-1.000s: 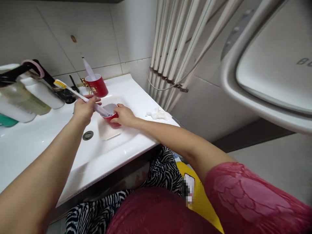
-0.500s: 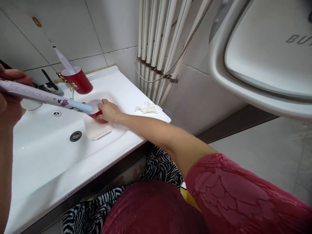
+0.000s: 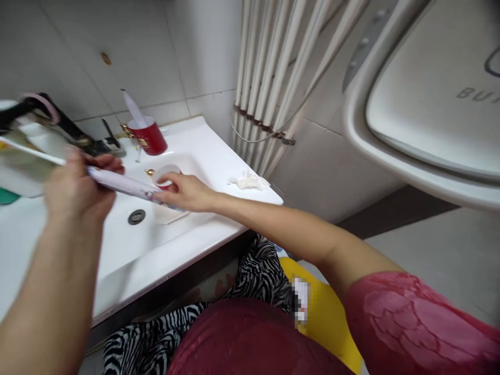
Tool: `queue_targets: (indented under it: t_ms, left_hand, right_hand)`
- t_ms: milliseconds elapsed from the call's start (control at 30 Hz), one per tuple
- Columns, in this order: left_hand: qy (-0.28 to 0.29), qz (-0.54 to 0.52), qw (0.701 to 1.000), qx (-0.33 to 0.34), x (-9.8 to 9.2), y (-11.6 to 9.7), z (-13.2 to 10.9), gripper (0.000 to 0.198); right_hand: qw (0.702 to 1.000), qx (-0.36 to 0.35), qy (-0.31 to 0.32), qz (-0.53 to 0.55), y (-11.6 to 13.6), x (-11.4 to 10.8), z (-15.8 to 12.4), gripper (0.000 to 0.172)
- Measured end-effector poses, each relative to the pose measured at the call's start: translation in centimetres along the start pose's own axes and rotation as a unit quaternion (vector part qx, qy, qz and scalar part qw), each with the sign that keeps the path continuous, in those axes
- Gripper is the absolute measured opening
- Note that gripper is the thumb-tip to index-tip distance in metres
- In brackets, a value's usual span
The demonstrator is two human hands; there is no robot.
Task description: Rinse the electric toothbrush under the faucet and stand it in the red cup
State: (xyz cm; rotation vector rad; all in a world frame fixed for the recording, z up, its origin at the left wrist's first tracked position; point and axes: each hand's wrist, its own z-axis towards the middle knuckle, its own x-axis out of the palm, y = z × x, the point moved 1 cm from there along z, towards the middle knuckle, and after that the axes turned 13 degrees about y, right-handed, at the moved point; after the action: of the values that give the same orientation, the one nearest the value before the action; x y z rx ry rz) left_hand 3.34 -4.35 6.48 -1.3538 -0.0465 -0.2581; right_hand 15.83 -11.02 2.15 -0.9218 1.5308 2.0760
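My left hand [image 3: 84, 179] is closed around an electric toothbrush [image 3: 119, 182], pale and lilac with small cartoon prints. Its thin white shaft points left, and its base end reaches to my right hand. My right hand [image 3: 183, 191] pinches the near rim of a small red cup [image 3: 170, 169] with a white inside and a gold handle. The thumb overlaps the toothbrush's lower end, so their contact is unclear. Under the cup, a pale soap-dish-like slab [image 3: 170, 216] sits in the washbasin [image 3: 187, 237].
At the back ledge stands another red cup [image 3: 154, 139] holding a second electric toothbrush [image 3: 135, 108]. A black faucet [image 3: 74, 130] and blurred bottles [image 3: 23, 161] are on the left. Crumpled tissue [image 3: 249, 181] lies on the right rim. White pipes [image 3: 265, 67] run up the corner.
The view has shifted left. My left hand has come further into view and lowered the toothbrush, whose base end moved from over the cup's mouth to in front of it. My right hand stays at the cup.
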Motion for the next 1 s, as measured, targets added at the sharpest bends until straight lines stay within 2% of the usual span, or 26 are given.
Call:
queue_targets:
  t_ms: [33, 100, 167, 233, 267, 300, 400, 500, 633, 700, 833, 1000]
  left_hand:
    - [0.005, -0.044, 0.998, -0.041, 0.3, 0.2, -0.3, 0.029]
    - [0.007, -0.102, 0.990, -0.102, 0.5, 0.7, -0.8, 0.026]
    - [0.026, -0.147, 0.982, -0.119, 0.4, 1.2, -1.3, 0.025]
    - [0.058, -0.189, 0.974, -0.114, 0.0, 1.9, -1.6, 0.024]
    - [0.076, -0.206, 0.969, -0.114, -0.3, 2.3, -1.8, 0.024]
    - [0.090, -0.219, 0.964, -0.118, -0.6, 2.7, -2.0, 0.022]
    - [0.111, -0.234, 0.957, -0.131, -1.6, 4.1, -2.2, 0.014]
    - [0.097, -0.251, 0.953, -0.139, -2.6, 5.3, -2.0, 0.011]
    - [0.088, -0.282, 0.943, -0.151, -3.4, 5.7, -1.8, 0.012]
    - [0.081, -0.291, 0.940, -0.156, -3.7, 5.6, -1.8, 0.013]
    - [0.056, -0.280, 0.947, -0.149, -4.0, 5.7, -1.7, 0.012]
    - [0.008, -0.269, 0.954, -0.136, -4.2, 6.1, -1.4, 0.007]
  right_hand:
    - [1.000, 0.008, 0.003, 0.007, 0.2, 0.5, -0.4, 0.043]
    - [0.999, 0.006, 0.002, 0.035, 0.1, 1.5, -0.7, 0.041]
    - [0.992, 0.023, 0.004, 0.120, -0.3, 2.1, -0.8, 0.035]
    - [0.962, 0.061, 0.044, 0.262, -0.7, 2.5, -1.0, 0.025]
    - [0.932, 0.088, 0.082, 0.341, -0.9, 2.7, -1.2, 0.019]
    - [0.916, 0.098, 0.106, 0.373, -1.0, 2.9, -1.3, 0.015]
    - [0.902, 0.088, 0.136, 0.400, -1.2, 3.4, -1.9, 0.018]
    - [0.895, 0.078, 0.163, 0.409, -1.2, 4.0, -2.0, 0.021]
    - [0.884, 0.092, 0.178, 0.423, -0.6, 4.6, -1.6, 0.024]
    - [0.886, 0.104, 0.165, 0.422, -0.3, 5.0, -1.3, 0.024]
    - [0.908, 0.111, 0.146, 0.377, 0.0, 5.7, -0.7, 0.024]
    - [0.958, 0.110, 0.108, 0.243, 0.1, 6.1, -0.5, 0.022]
